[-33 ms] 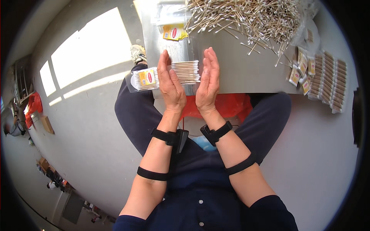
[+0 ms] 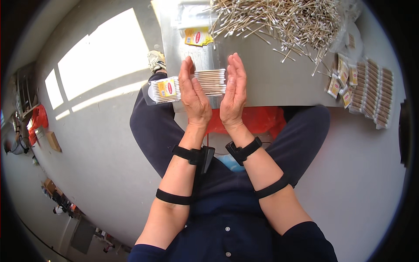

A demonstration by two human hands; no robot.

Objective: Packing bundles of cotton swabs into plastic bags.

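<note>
The swab row [image 2: 210,82] is flanked by the left hand [image 2: 194,97] and right hand [image 2: 235,91], aligned left to right; both hands are held flat, nothing visibly clasped.

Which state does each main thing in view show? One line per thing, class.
Left hand: open, fingers extended
Right hand: open, fingers extended
Swab row: lined up side by side
Clear packet: holding swabs
Swab pile: loose, jumbled
Yellow cards: stacked, slightly fanned
Labelled packs: loosely heaped
Far-right packs: lined in columns
Wrist straps: fastened
</note>
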